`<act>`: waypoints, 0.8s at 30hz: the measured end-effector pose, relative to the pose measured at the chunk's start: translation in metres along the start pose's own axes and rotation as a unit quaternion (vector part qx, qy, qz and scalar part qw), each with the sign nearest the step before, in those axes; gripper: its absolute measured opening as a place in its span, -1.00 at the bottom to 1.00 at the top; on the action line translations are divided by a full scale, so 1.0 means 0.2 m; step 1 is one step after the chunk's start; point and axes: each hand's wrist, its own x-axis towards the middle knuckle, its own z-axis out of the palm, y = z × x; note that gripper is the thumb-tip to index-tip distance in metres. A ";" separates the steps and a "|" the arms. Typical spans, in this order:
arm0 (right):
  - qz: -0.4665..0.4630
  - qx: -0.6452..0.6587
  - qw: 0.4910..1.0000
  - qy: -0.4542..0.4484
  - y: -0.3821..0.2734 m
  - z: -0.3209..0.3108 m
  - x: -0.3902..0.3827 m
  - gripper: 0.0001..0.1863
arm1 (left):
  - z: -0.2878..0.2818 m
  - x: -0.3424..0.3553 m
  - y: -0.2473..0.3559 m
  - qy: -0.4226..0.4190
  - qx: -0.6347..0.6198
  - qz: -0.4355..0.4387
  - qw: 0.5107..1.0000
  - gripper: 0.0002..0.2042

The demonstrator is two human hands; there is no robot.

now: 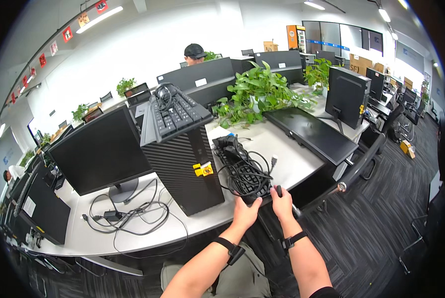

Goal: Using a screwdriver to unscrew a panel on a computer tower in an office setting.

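Note:
At the near edge of the desk, my left hand point(246, 216) is closed on a black cable beside a black keyboard point(257, 187). Just to its right, my right hand point(282, 202) is also closed, with a small black cable end point(279, 190) poking up between thumb and fingers; its exact kind is unclear. A tangled heap of black cables point(242, 171) lies over the keyboard and hides much of it. One light-coloured connector point(273, 160) sticks out on the right. Under my wrists, a thin dark cable runs down in front of my lap.
A black computer tower point(182, 171) stands left of my hands, with a keyboard point(180, 116) and headset point(164, 97) on top. Left of it are a monitor point(103, 151) and loose cables point(128, 216). Another monitor point(314, 131) lies flat beside plants point(265, 89). A chair point(352, 174) stands right.

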 end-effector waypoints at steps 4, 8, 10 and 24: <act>0.024 0.004 1.000 0.012 -0.07 0.05 0.02 -0.63 | 0.07 0.05 -0.01 0.025 -0.011 -0.007 1.000 -0.41; 0.039 0.004 0.999 0.032 -0.06 0.03 0.01 -0.62 | 0.12 0.06 -0.05 0.006 -0.058 0.023 0.998 -0.51; 0.044 0.008 0.998 0.041 -0.05 0.03 0.03 -0.62 | 0.13 0.06 -0.03 0.001 -0.029 0.019 0.999 -0.52; 0.032 -0.004 0.993 0.112 0.12 -0.15 0.32 -0.64 | 0.46 0.11 0.16 -0.035 0.044 -0.001 0.998 0.01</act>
